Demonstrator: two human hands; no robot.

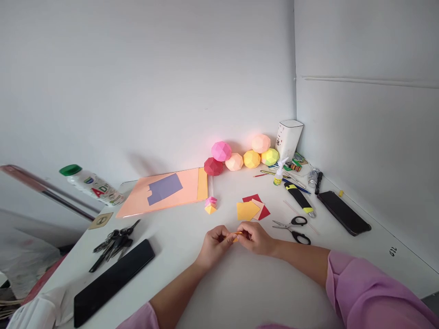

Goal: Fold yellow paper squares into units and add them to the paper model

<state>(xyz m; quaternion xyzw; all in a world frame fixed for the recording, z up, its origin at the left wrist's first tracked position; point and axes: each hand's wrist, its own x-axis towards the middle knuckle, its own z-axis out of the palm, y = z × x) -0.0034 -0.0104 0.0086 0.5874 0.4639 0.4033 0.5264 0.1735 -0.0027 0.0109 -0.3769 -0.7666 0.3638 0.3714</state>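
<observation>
Close together over the middle of the white table, my left hand [216,246] and my right hand [254,236] pinch a small piece of orange paper [236,236] between their fingertips. Most of that piece is hidden by the fingers. Just beyond my hands lie flat paper pieces: an orange one [247,210], a pale peach one and a red one [265,213]. Small folded pink and orange paper shapes [211,205] sit a little to the left of these. Black-handled scissors [295,226] rest partly open to the right of my right hand.
Faceted paper balls [251,159] stand along the wall. Right: glue bottle [278,176], cutter [299,198], black phone [344,213], white box [289,139]. Left: peach sheets [164,201] with purple paper [165,189], keys [115,242], long black object [114,282], leaning white bottle [94,185].
</observation>
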